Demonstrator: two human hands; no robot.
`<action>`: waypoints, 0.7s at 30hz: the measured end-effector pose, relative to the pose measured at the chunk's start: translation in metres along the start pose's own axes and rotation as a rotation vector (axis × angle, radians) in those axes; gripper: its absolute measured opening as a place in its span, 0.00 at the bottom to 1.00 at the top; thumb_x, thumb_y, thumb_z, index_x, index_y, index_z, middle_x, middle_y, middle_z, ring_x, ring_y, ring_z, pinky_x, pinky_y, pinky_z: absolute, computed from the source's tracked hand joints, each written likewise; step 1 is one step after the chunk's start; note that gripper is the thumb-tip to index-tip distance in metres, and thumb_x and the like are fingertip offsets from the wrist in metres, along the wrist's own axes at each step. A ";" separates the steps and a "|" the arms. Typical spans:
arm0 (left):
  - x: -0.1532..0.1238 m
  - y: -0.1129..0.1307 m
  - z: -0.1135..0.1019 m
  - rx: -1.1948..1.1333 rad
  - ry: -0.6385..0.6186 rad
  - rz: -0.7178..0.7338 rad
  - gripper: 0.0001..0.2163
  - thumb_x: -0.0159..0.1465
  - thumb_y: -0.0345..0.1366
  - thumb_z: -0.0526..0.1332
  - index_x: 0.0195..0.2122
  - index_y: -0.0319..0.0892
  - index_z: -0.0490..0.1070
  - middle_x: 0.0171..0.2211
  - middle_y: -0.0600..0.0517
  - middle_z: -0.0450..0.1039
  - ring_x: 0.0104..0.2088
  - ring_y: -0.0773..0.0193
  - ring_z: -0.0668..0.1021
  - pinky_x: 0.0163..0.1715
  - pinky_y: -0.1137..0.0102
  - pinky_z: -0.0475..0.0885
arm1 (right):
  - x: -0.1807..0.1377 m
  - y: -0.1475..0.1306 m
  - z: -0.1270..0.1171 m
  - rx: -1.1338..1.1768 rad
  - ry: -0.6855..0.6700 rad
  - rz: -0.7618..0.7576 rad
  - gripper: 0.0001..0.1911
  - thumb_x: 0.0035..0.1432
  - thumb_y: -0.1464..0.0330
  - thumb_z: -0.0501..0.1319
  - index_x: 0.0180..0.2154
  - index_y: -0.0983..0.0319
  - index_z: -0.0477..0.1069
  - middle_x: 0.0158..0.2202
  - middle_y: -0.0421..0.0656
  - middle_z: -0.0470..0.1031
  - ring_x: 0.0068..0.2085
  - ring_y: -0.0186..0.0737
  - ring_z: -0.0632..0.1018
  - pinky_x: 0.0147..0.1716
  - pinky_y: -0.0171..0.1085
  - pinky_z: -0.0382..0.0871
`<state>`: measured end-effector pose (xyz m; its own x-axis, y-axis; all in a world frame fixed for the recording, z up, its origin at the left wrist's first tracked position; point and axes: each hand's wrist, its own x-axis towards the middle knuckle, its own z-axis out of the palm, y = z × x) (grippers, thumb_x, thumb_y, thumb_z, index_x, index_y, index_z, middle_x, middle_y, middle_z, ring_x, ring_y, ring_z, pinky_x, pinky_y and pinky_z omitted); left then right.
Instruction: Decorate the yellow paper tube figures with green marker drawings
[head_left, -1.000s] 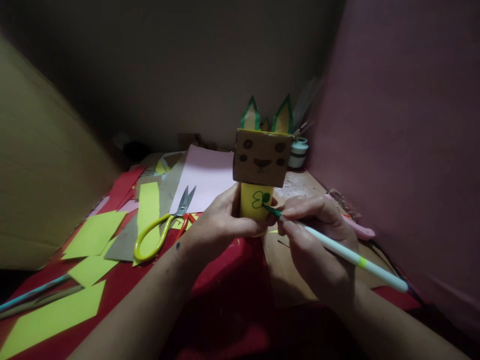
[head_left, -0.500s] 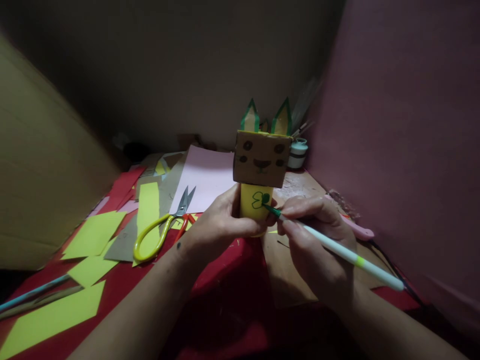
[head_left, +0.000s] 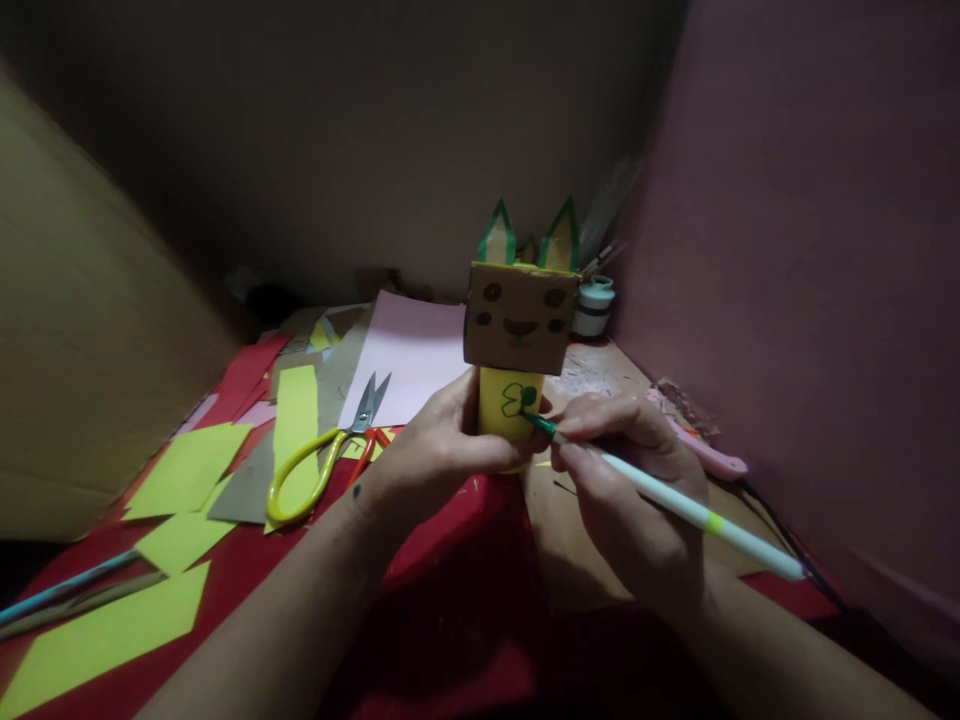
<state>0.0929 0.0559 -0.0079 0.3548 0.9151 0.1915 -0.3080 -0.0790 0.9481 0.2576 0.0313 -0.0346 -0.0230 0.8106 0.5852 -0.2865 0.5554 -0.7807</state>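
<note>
A handmade cardboard figure stands upright in front of me, with a box head, a drawn brown face and two pointed ears edged in green. My left hand is wrapped round its yellow tube body. On that body is a green outline of rounded petals, one of them filled in. My right hand pinches a green-tipped pen with a white barrel; its tip touches the drawing beneath the filled petal. Fingers of the left hand behind the tube are partly hidden.
Scissors with yellow and red handles lie left of my left hand. Around them are yellow paper pieces and a pink sheet on the red cloth. A pink-handled tool and a small jar are at right.
The pen tip has moved slightly left and down, from beside the filled petal to below it. The figure has shifted a little to the left.
</note>
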 end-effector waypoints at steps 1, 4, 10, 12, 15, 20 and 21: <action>0.000 0.000 0.000 -0.002 0.002 0.001 0.18 0.49 0.20 0.70 0.41 0.39 0.75 0.32 0.54 0.78 0.33 0.65 0.76 0.30 0.74 0.70 | 0.000 0.000 0.000 -0.003 0.000 0.003 0.10 0.61 0.78 0.64 0.37 0.56 0.76 0.29 0.37 0.70 0.26 0.33 0.67 0.25 0.34 0.61; 0.000 -0.001 0.000 -0.010 -0.005 -0.003 0.18 0.49 0.20 0.70 0.41 0.39 0.75 0.33 0.53 0.78 0.33 0.65 0.77 0.30 0.74 0.70 | 0.001 -0.001 0.001 -0.001 0.002 0.001 0.11 0.61 0.78 0.63 0.37 0.55 0.76 0.29 0.37 0.70 0.27 0.33 0.67 0.25 0.34 0.61; 0.001 -0.002 -0.001 0.013 0.002 -0.001 0.19 0.50 0.21 0.71 0.42 0.39 0.74 0.37 0.52 0.79 0.34 0.65 0.77 0.32 0.73 0.71 | 0.000 -0.001 0.003 0.002 -0.005 -0.012 0.11 0.61 0.78 0.64 0.37 0.55 0.77 0.28 0.37 0.69 0.25 0.33 0.66 0.23 0.34 0.61; 0.001 -0.002 -0.002 0.018 0.007 -0.008 0.19 0.50 0.21 0.71 0.43 0.40 0.74 0.37 0.52 0.79 0.35 0.64 0.77 0.32 0.72 0.72 | 0.000 -0.001 0.003 -0.006 -0.012 -0.026 0.10 0.61 0.77 0.64 0.37 0.55 0.77 0.27 0.36 0.69 0.25 0.34 0.66 0.23 0.34 0.62; 0.000 -0.004 -0.002 -0.005 0.005 -0.010 0.20 0.49 0.21 0.71 0.43 0.39 0.75 0.37 0.52 0.80 0.35 0.63 0.78 0.32 0.72 0.72 | 0.001 0.001 0.001 -0.015 -0.009 -0.032 0.10 0.61 0.76 0.65 0.37 0.55 0.77 0.26 0.36 0.68 0.23 0.33 0.65 0.23 0.34 0.64; 0.000 -0.004 -0.002 -0.018 0.008 -0.004 0.20 0.48 0.21 0.71 0.43 0.39 0.74 0.35 0.52 0.80 0.34 0.64 0.78 0.31 0.73 0.71 | 0.003 0.007 -0.005 0.014 -0.044 -0.054 0.08 0.62 0.75 0.65 0.38 0.55 0.76 0.27 0.36 0.70 0.23 0.33 0.68 0.22 0.33 0.64; 0.001 -0.004 -0.002 -0.014 0.006 -0.004 0.20 0.49 0.22 0.71 0.42 0.39 0.74 0.34 0.53 0.80 0.34 0.64 0.77 0.31 0.73 0.71 | 0.003 0.008 -0.006 0.014 -0.040 -0.057 0.08 0.62 0.75 0.65 0.38 0.55 0.76 0.28 0.36 0.72 0.24 0.33 0.69 0.22 0.33 0.64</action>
<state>0.0927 0.0574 -0.0118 0.3505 0.9179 0.1861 -0.3189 -0.0698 0.9452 0.2606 0.0387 -0.0403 -0.0442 0.7692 0.6374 -0.3023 0.5978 -0.7424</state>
